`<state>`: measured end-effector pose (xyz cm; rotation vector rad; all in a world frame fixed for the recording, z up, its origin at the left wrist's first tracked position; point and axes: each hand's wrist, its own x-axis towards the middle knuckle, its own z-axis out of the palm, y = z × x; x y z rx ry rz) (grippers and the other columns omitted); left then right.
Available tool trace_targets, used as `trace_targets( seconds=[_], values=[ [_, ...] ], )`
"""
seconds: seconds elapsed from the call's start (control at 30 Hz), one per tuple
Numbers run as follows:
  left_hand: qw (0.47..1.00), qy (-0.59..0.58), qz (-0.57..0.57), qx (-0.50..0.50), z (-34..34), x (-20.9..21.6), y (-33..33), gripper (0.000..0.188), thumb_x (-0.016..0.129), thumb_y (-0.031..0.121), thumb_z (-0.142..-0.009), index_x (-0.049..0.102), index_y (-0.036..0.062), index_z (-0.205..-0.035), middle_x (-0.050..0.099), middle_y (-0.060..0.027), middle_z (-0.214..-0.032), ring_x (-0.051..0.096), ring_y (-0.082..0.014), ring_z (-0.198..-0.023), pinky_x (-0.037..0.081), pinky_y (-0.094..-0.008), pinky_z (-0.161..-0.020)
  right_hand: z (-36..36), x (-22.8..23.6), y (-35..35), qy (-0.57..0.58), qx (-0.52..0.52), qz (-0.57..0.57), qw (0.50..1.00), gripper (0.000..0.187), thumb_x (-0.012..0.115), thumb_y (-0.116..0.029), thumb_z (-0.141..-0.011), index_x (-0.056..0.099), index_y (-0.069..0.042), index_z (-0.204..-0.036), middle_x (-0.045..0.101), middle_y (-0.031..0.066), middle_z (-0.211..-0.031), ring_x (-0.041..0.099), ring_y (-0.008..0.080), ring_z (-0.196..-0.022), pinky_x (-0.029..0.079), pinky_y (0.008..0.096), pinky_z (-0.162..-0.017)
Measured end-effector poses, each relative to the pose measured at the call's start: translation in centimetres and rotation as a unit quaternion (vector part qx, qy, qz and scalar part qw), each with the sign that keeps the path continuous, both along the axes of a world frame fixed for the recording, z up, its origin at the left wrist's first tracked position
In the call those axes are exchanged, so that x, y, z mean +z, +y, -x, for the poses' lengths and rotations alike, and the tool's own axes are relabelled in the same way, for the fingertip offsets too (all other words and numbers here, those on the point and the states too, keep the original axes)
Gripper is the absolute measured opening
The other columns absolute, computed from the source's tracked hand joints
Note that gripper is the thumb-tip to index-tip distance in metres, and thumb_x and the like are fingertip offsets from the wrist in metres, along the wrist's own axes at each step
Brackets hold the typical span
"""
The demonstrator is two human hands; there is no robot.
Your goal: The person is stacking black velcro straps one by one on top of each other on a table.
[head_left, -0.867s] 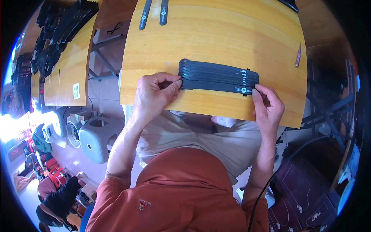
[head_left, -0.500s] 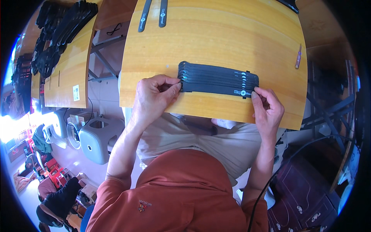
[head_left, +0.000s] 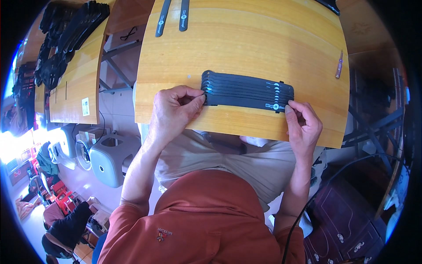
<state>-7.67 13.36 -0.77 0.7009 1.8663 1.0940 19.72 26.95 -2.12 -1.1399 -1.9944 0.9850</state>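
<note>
Several black straps lie fanned in an overlapping row near the front edge of the wooden table. Each has a rounded left end and a pale printed mark near its right end. My left hand pinches the left end of the nearest strap between thumb and fingers. At the other end, my right hand has thumb and forefinger closed on the nearest strap's right corner. Small dark tabs stick out at the row's right side, above and below.
Two loose black straps lie at the table's far left. A thin screwdriver-like tool rests by the right edge. Piles of black straps cover part of another table at left. A grey stool stands below it; a person is at lower left.
Both hands keep their hold at the ends of the strap row. The whole view has shifted very slightly; nothing else visibly differs.
</note>
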Motion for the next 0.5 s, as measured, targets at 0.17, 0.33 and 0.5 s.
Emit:
trace_targets(
  seconds=[0.17,0.33,0.5],
  values=[
    [1.0,0.009,0.0,0.0,0.06,-0.12,0.04,0.014,0.074,0.005,-0.094,0.075,-0.0065,-0.102,0.072,-0.0048,-0.075,0.064,-0.0057,-0.065,0.052,-0.0214,-0.06,0.06,-0.19,0.01,0.005,0.002,-0.016,1.0,0.009,0.073,0.001,-0.091,0.072,0.005,-0.099,0.064,0.0083,-0.08,0.06,0.0128,-0.066,0.047,0.025,-0.059],
    [1.0,0.019,0.007,0.0,-0.03,-0.02,-0.01,0.014,0.073,0.005,-0.094,0.075,-0.0064,-0.102,0.072,-0.0047,-0.074,0.064,-0.0055,-0.064,0.051,-0.0216,-0.06,0.03,-0.17,-0.02,0.004,0.002,-0.012,1.0,0.009,0.073,0.001,-0.091,0.071,0.005,-0.1,0.063,0.0082,-0.079,0.06,0.0129,-0.066,0.047,0.0257,-0.059],
    [1.0,0.01,0.004,0.003,-0.06,-0.07,-0.01,0.014,0.074,0.005,-0.094,0.075,-0.0064,-0.102,0.072,-0.0046,-0.074,0.063,-0.0051,-0.064,0.05,-0.0217,-0.06,0.04,-0.39,0.02,0.009,0.005,-0.021,1.0,0.009,0.073,0.001,-0.091,0.071,0.005,-0.1,0.063,0.008,-0.079,0.059,0.0124,-0.065,0.046,0.0255,-0.059]
  ],
)
